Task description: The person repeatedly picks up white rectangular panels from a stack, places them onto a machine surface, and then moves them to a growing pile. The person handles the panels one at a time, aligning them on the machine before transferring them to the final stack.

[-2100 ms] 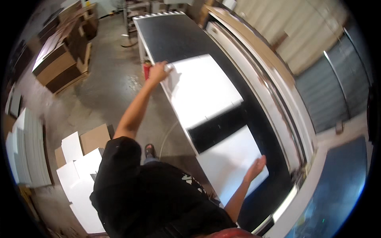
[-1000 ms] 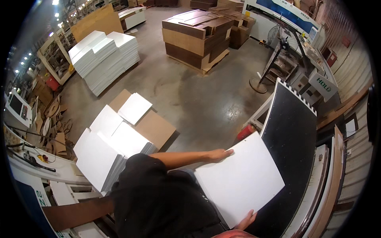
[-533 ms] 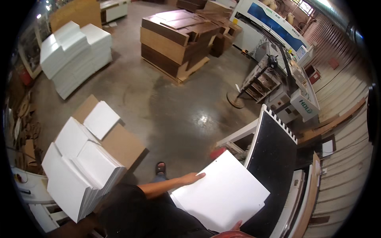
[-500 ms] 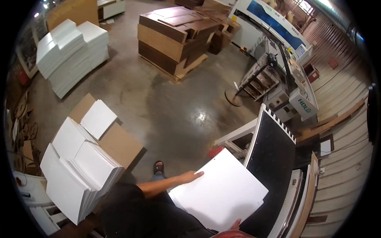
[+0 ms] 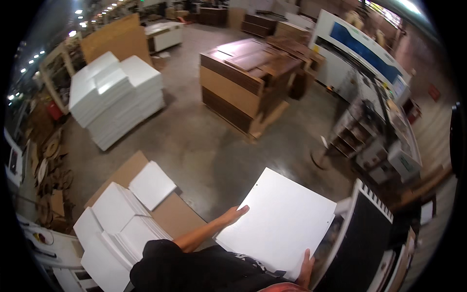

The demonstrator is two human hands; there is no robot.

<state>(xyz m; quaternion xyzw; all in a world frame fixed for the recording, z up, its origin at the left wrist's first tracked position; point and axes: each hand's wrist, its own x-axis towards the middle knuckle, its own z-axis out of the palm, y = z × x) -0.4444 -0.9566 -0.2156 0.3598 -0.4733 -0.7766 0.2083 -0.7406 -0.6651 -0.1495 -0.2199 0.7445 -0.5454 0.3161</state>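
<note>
A white rectangular panel (image 5: 277, 219) with small dark holes near its corners lies across both hands in front of my body. Along its edges a second white layer shows, so there seems to be more than one panel. My left hand (image 5: 233, 215) grips the left edge, thumb on top and fingers underneath. At the near right edge, my right hand (image 5: 306, 270) holds the panel, its fingers partly hidden below. Just right of the panel runs a black conveyor belt (image 5: 362, 238) in a white frame.
White panels (image 5: 114, 209) are stacked on a brown board (image 5: 177, 216) at lower left. Farther off stand another white panel stack (image 5: 124, 102) and a pile of dark brown boards (image 5: 233, 92). A large white and blue machine (image 5: 360, 46) fills the far right.
The held panel has moved left, off the conveyor belt's edge, and over the floor. My view has tilted up and turned left. Both hands keep their hold.
</note>
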